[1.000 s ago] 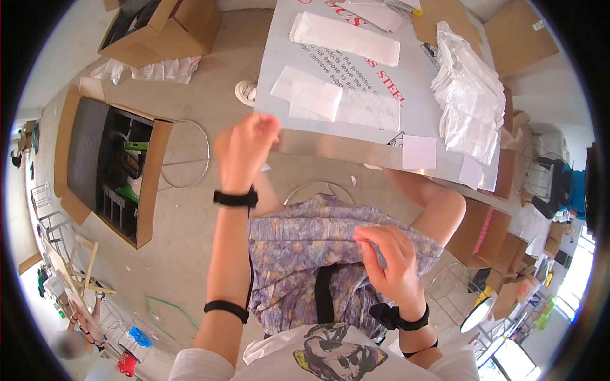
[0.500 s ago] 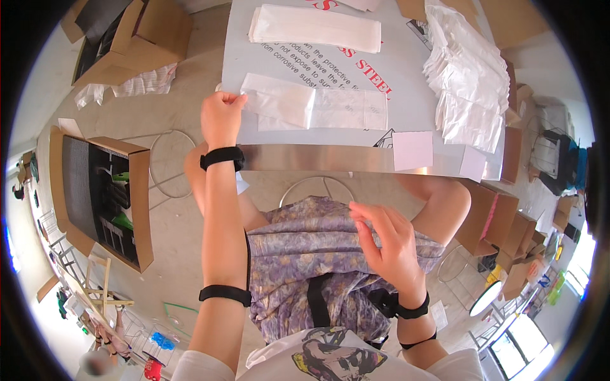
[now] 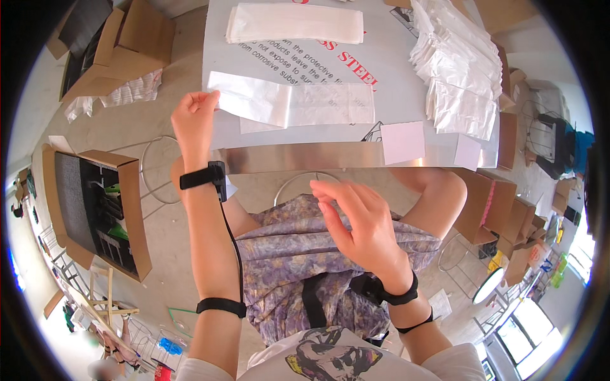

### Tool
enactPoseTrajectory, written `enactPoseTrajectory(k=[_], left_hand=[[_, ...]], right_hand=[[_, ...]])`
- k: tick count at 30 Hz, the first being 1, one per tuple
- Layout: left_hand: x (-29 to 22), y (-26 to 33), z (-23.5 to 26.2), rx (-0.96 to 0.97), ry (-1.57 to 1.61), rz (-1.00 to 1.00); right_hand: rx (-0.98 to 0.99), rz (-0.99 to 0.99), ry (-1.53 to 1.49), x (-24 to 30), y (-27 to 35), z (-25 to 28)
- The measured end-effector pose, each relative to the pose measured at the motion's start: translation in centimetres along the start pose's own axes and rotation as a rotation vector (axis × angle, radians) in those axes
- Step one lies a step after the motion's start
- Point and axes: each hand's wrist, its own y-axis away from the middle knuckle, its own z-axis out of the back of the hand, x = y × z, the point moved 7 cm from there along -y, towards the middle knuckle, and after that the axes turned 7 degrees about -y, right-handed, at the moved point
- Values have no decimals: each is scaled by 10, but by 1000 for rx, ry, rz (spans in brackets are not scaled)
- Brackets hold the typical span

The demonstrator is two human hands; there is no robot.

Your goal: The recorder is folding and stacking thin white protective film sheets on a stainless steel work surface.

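My left hand (image 3: 196, 113) pinches the left end of a thin translucent plastic bag (image 3: 254, 100) between thumb and fingertips at the table's left edge. That end is slightly raised and folded over at a crease, while the right part lies flat on the grey tabletop (image 3: 305, 136). Beneath it shows another clear plastic layer. My right hand (image 3: 365, 222) hovers over my lap, in front of the table, with fingers extended, thumb apart and nothing in it. Beyond the bag lies a neat stack of white folded bags (image 3: 295, 24).
A thick, loose pile of white plastic bags (image 3: 454, 70) covers the table's right side. Two pale paper squares (image 3: 403, 143) hang over the metal front edge (image 3: 305, 155). Open cardboard boxes (image 3: 130, 209) stand on the floor at left, with more boxes (image 3: 473, 203) at right.
My left hand has drawn the bag's end a little to the left. My right hand has moved left and slightly toward the table. The whole view has shifted somewhat.
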Motion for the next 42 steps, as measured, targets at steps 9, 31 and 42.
enactPoseTrajectory(k=[9,31,42], left_hand=[[-130,99,-19,29,222,-384],[-45,122,-34,-41,-66,-425],[-57,134,-68,-1,-288,-602]], right_hand=[[-421,-164,-117,-52,-54,-23],[-730,-509,-1304,-159,-46,19],[-725,-479,-1226,-170,-33,46]])
